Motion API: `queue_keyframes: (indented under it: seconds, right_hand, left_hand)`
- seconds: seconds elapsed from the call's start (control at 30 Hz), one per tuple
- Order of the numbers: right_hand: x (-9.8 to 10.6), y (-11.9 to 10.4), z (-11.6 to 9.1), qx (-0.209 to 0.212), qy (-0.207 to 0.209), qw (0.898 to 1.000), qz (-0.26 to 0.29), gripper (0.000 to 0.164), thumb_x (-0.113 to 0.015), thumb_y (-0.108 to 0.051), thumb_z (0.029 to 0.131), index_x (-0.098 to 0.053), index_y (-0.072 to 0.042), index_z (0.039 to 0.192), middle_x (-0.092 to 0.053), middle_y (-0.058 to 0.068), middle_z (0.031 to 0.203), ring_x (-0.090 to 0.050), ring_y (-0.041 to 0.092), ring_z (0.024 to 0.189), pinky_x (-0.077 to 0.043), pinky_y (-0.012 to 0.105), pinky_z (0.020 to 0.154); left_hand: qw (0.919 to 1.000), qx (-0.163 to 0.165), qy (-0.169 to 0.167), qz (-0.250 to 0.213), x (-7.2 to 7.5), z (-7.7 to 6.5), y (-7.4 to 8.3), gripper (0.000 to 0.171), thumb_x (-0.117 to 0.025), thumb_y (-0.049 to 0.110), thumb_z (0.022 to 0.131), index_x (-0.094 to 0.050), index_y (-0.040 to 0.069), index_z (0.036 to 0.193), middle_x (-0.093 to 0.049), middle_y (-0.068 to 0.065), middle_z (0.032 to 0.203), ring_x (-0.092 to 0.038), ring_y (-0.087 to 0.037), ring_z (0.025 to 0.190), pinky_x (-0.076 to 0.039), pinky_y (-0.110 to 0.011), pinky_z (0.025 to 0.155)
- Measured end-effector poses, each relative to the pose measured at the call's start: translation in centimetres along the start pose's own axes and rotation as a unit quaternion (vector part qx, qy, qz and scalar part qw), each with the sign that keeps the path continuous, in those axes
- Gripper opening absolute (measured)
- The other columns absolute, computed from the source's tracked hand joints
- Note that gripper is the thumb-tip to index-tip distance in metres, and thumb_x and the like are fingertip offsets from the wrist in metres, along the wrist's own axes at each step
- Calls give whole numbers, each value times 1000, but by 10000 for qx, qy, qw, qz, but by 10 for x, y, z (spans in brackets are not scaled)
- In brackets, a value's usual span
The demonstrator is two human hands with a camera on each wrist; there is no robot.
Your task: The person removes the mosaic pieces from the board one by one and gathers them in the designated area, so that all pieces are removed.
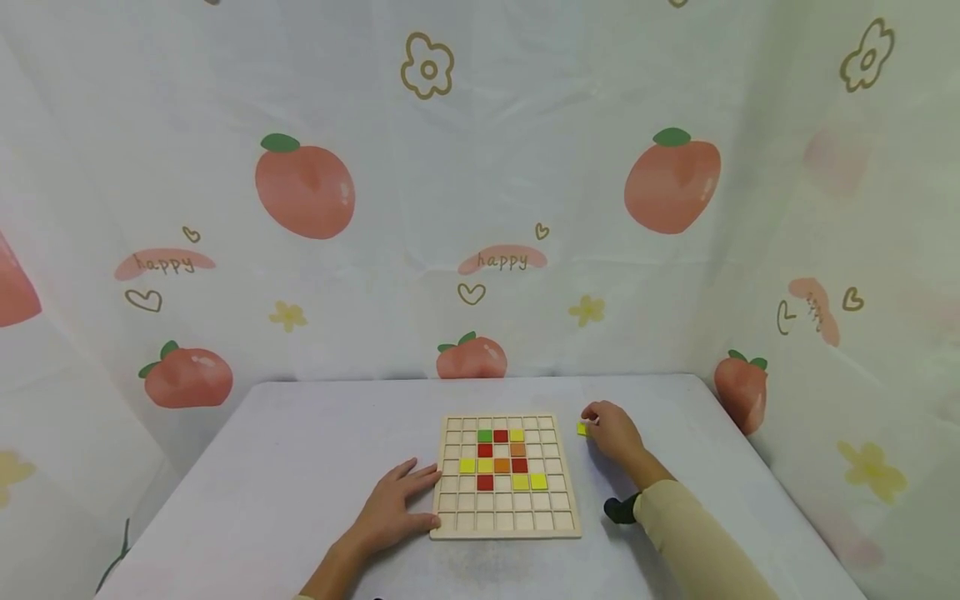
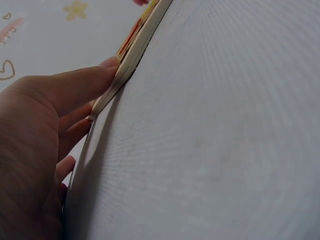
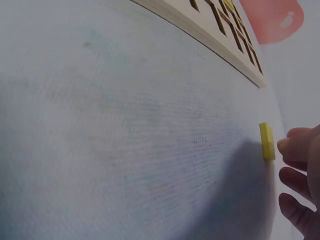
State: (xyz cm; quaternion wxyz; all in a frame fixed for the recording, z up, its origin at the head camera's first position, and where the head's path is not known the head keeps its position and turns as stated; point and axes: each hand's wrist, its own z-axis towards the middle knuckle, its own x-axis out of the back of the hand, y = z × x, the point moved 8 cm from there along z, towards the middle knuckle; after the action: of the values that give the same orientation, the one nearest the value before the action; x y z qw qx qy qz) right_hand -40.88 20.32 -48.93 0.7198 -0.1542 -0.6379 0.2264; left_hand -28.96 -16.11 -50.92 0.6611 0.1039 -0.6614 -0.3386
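Note:
A square wooden grid board (image 1: 506, 525) lies on the white table, with red, yellow, orange and green tiles in some of its cells. At its left side my left hand (image 1: 390, 508) is spread, with thumb and fingertips touching the edge. In the left wrist view the thumb (image 2: 80, 87) lies against the board's rim (image 2: 137, 50). Beyond the board's right edge, my right hand (image 1: 613, 432) hovers over a loose yellow tile (image 1: 582, 429). The right wrist view shows this yellow tile (image 3: 267, 141) on the table, with loosely bent fingertips (image 3: 287, 146) just beside it.
The white-covered table (image 1: 315, 450) meets a patterned curtain (image 1: 390, 317) at the back and sides. A black object (image 1: 621, 510) shows at the right sleeve's cuff (image 1: 660, 500), right of the board.

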Motion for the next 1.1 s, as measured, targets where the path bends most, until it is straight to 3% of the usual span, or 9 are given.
queue_keyframes:
  seconds: [0.43,0.87,1.1]
  right_hand:
    - [11,-23,4,509,165,9978,-383,10,-69,-1,86,-68,-4,96,-62,4,90,-60,21,83,-52,41,79]
    - [1,-38,-1,817,216,9963,-132,11,-71,0,83,-70,-5,93,-63,3,87,-60,20,79,-53,39,74]
    - [-9,-43,-8,671,46,9977,-20,11,-71,-4,85,-70,-8,94,-62,-1,87,-56,16,79,-52,35,73]
  left_hand:
    - [9999,99,-68,104,-4,1,-4,75,-73,59,73,-58,21,137,-51,7,142,-32,-35,138,-29,-67,102]
    - [9998,76,-53,177,-5,2,-5,75,-72,59,74,-59,22,137,-52,7,142,-31,-35,139,-28,-66,103]
    - [9998,10,-26,193,-5,1,-5,75,-72,59,74,-59,21,137,-52,7,142,-32,-34,138,-28,-66,103]
